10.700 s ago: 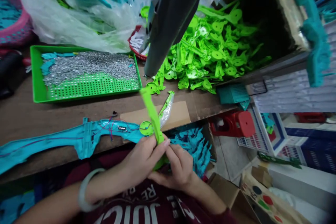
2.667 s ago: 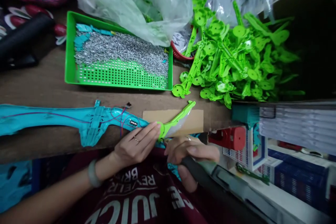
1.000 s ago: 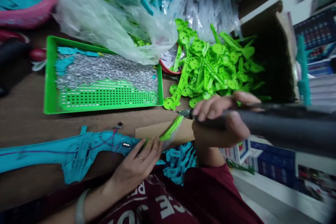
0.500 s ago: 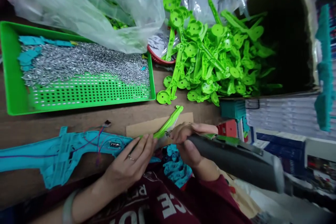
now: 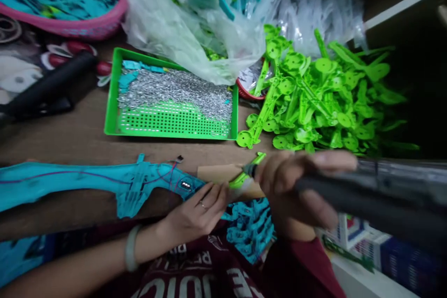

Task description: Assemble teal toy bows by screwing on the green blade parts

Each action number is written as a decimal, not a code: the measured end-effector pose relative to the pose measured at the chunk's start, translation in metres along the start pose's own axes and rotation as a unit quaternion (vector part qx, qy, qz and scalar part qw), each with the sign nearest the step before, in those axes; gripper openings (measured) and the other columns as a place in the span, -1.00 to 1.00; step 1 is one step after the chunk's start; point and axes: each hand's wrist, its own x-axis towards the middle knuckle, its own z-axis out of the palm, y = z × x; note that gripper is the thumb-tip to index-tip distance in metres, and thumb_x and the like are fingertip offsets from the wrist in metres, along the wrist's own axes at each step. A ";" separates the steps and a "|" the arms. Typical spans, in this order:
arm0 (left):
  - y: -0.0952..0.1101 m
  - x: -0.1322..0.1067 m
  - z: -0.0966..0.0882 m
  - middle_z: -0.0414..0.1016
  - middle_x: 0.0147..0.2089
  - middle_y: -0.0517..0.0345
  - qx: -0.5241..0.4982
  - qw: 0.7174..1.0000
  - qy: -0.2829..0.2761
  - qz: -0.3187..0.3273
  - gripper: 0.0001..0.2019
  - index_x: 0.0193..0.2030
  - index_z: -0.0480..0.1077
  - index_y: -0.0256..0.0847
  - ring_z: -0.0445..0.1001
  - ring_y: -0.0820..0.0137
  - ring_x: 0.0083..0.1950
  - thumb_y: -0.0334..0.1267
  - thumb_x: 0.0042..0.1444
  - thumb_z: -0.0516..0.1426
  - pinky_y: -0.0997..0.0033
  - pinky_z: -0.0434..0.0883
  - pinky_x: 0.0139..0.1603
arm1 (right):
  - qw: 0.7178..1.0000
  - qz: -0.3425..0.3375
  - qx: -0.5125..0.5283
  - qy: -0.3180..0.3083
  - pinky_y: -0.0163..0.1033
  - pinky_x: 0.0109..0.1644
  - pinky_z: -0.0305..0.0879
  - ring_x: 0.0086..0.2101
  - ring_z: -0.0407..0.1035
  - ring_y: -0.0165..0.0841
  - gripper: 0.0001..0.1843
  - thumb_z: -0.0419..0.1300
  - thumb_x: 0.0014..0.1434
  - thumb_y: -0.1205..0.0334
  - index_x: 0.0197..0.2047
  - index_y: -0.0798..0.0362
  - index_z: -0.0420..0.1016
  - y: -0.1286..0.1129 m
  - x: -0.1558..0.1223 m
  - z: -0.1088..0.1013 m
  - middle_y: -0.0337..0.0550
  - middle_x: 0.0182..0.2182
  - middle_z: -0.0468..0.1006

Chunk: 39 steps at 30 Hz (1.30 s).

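A long turquoise plastic piece [image 5: 87, 179] with thin wires lies along the table's near edge. At its right end sits a bright green plastic arm [image 5: 244, 175]. My left hand [image 5: 197, 210] presses on that joint, fingers stretched and close together over the green arm's base. My right hand [image 5: 296, 188] is wrapped round a thick dark electric screwdriver [image 5: 377, 195], blurred by motion, whose tip points left at the green arm.
A green perforated tray [image 5: 174, 123] holds several small silver screws. A heap of green plastic arms [image 5: 314, 98] lies at the right. Clear bags [image 5: 195, 23] and a pink basket [image 5: 101, 21] stand behind. A black tool [image 5: 49, 88] rests at the left.
My right hand has lifted the screwdriver up and level, its tip now at the green arm. The left hand stays on the joint. The view has shifted to the left.
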 end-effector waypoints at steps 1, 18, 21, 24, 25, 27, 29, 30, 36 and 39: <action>0.000 0.000 0.001 0.54 0.19 -0.11 0.009 1.000 0.002 0.000 -0.62 0.18 0.46 -0.46 0.49 0.18 0.19 -0.29 0.30 0.12 0.19 0.43 0.26 | 0.998 -0.052 0.041 -0.003 -0.26 -0.56 0.41 -0.69 0.32 -0.44 -0.73 0.28 0.15 0.13 -0.07 -0.24 0.39 0.011 0.017 0.014 -0.48 -0.62 0.36; -0.005 0.001 -0.001 0.59 0.11 -0.06 -0.043 0.998 0.045 -0.029 -0.76 -0.02 0.52 -0.35 0.52 0.23 0.18 -0.29 0.31 0.09 0.24 0.41 0.27 | 0.997 -0.068 0.012 0.038 -0.31 -0.61 0.29 -0.69 0.20 -0.46 -0.69 0.18 0.19 0.00 -0.07 -0.15 0.18 0.109 0.085 0.104 -0.50 -0.62 0.21; -0.004 0.000 0.000 0.58 0.13 -0.07 -0.042 0.998 0.042 -0.030 -0.76 -0.01 0.51 -0.35 0.51 0.23 0.18 -0.29 0.32 0.09 0.25 0.41 0.27 | 0.997 -0.058 0.012 0.043 -0.28 -0.59 0.30 -0.69 0.18 -0.45 -0.67 0.20 0.18 -0.03 -0.10 -0.15 0.17 0.109 0.084 0.105 -0.49 -0.62 0.19; -0.004 0.000 0.002 0.56 0.15 -0.09 -0.033 0.999 0.032 -0.028 -0.74 0.06 0.48 -0.36 0.50 0.23 0.19 -0.29 0.32 0.11 0.23 0.38 0.29 | 0.997 -0.056 0.019 0.052 -0.27 -0.56 0.31 -0.67 0.20 -0.45 -0.65 0.20 0.18 -0.05 -0.07 -0.15 0.18 0.110 0.082 0.104 -0.49 -0.60 0.21; -0.004 -0.001 0.002 0.56 0.15 -0.08 -0.031 0.999 0.026 -0.028 -0.71 0.10 0.46 -0.35 0.50 0.24 0.20 -0.30 0.32 0.11 0.23 0.37 0.30 | 0.997 -0.056 0.016 0.056 -0.27 -0.56 0.31 -0.67 0.21 -0.45 -0.63 0.20 0.18 -0.07 -0.06 -0.15 0.18 0.112 0.082 0.104 -0.49 -0.60 0.21; -0.004 0.000 0.002 0.55 0.16 -0.08 -0.024 0.999 0.014 -0.025 -0.67 0.18 0.43 -0.36 0.49 0.25 0.19 -0.32 0.32 0.10 0.24 0.36 0.30 | 0.997 -0.050 0.006 0.063 -0.25 -0.53 0.32 -0.67 0.23 -0.46 -0.59 0.18 0.15 -0.14 -0.06 -0.13 0.19 0.117 0.081 0.105 -0.50 -0.60 0.22; -0.003 0.000 0.002 0.54 0.17 -0.09 -0.017 1.000 0.000 -0.019 -0.64 0.21 0.41 -0.38 0.49 0.24 0.19 -0.33 0.31 0.10 0.23 0.38 0.28 | 0.997 -0.040 -0.004 0.067 -0.23 -0.48 0.36 -0.64 0.28 -0.44 -0.59 0.18 0.14 -0.17 -0.11 -0.11 0.24 0.121 0.082 0.108 -0.49 -0.62 0.23; -0.003 0.000 0.002 0.53 0.18 -0.10 -0.015 1.000 -0.004 -0.017 -0.63 0.21 0.42 -0.39 0.49 0.24 0.19 -0.34 0.31 0.10 0.23 0.39 0.26 | 0.997 -0.037 -0.008 0.070 -0.22 -0.46 0.38 -0.63 0.31 -0.44 -0.61 0.18 0.14 -0.18 -0.15 -0.09 0.26 0.121 0.083 0.110 -0.48 -0.63 0.24; 0.001 -0.006 0.001 0.53 0.19 -0.13 -0.029 0.999 -0.006 -0.029 -0.62 0.22 0.42 -0.42 0.48 0.17 0.20 -0.32 0.31 0.12 0.16 0.38 0.27 | 0.989 -0.062 0.058 0.121 -0.30 -0.55 0.34 -0.66 0.25 -0.48 -0.71 0.26 0.17 0.06 -0.08 -0.12 0.31 0.052 0.075 0.077 -0.48 -0.60 0.27; 0.000 -0.009 0.000 0.53 0.19 -0.16 -0.052 0.998 0.004 -0.029 -0.64 0.19 0.45 -0.46 0.49 0.12 0.20 -0.43 0.32 0.03 0.06 0.27 0.37 | 0.982 -0.099 0.007 0.160 -0.35 -0.60 0.28 -0.67 0.20 -0.48 -0.81 0.19 0.16 0.24 -0.12 -0.10 0.40 0.010 0.048 0.025 -0.45 -0.62 0.26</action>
